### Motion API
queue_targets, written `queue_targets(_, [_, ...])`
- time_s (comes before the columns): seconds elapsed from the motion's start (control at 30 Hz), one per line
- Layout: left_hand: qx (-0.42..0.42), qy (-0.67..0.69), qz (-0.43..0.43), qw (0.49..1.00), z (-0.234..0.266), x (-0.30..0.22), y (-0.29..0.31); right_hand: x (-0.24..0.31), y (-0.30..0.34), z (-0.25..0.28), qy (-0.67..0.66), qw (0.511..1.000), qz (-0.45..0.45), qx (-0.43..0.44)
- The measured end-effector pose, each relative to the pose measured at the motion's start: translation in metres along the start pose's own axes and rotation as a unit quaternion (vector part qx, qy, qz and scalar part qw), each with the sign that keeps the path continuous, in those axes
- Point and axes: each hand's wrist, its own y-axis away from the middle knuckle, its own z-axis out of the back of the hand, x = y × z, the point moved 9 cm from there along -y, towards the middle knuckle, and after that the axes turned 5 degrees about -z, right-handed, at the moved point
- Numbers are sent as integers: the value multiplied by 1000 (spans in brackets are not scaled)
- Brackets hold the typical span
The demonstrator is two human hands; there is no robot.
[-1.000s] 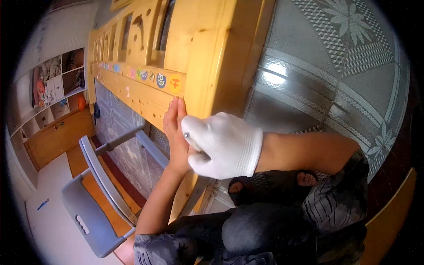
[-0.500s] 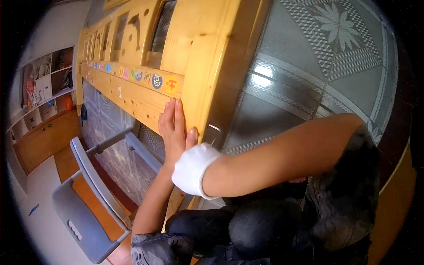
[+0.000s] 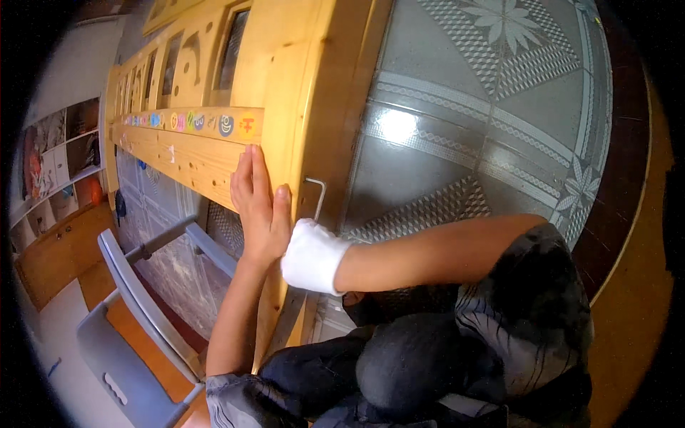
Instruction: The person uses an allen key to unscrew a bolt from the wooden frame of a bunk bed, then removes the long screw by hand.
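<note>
My left hand [image 3: 258,214] lies flat on the corner of a pine bed frame [image 3: 285,107], fingers stretched along the wood and thumb apart. Close beside its wrist is my right hand [image 3: 312,258] in a white glove, at the side face of the corner post. A thin L-shaped hex key [image 3: 320,198] rises from the glove, its bent short end against the post's side. The glove looks closed around the key's long arm, though its fingertips are hidden. Round colourful stickers [image 3: 225,125] line the rail beyond my left fingertips.
A grey folding chair [image 3: 132,364] stands left of my left forearm. Behind it are shelves [image 3: 57,160] with mixed items. Patterned grey tiles [image 3: 442,143] cover the floor right of the frame. My bent knees [image 3: 403,364] are just below my hands.
The view has shifted, so the bed frame and both hands sit further left. My right hand has dropped slightly against the post, and more of the hex key shows above the glove.
</note>
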Motion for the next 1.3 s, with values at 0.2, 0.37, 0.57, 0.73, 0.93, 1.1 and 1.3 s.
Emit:
queue_targets(0.2, [-2,-8,-8,1000,2,1,1,-39,60,64,-146,907,-44,-392])
queue_targets(0.37, [-5,2,-19,1000,0,-4,-1,-118,79,-4,-425,712,-419,-369])
queue_targets(0.57, [-6,4,-10,1000,3,-5,-2,-116,48,-27,-718,560,-322,-258])
queue_targets(0.73, [3,8,-4,1000,0,-3,-1,-105,52,-28,-783,457,-374,-194])
queue_targets(0.93, [4,1,-7,1000,0,-4,-3,-107,54,-21,-799,453,-346,-192])
queue_targets(1.1, [6,15,4,1000,0,-2,-3,-89,47,-20,-853,398,-336,-5])
queue_targets(1.3, [9,18,9,1000,-2,-1,-2,-89,48,-23,-861,392,-323,-9])
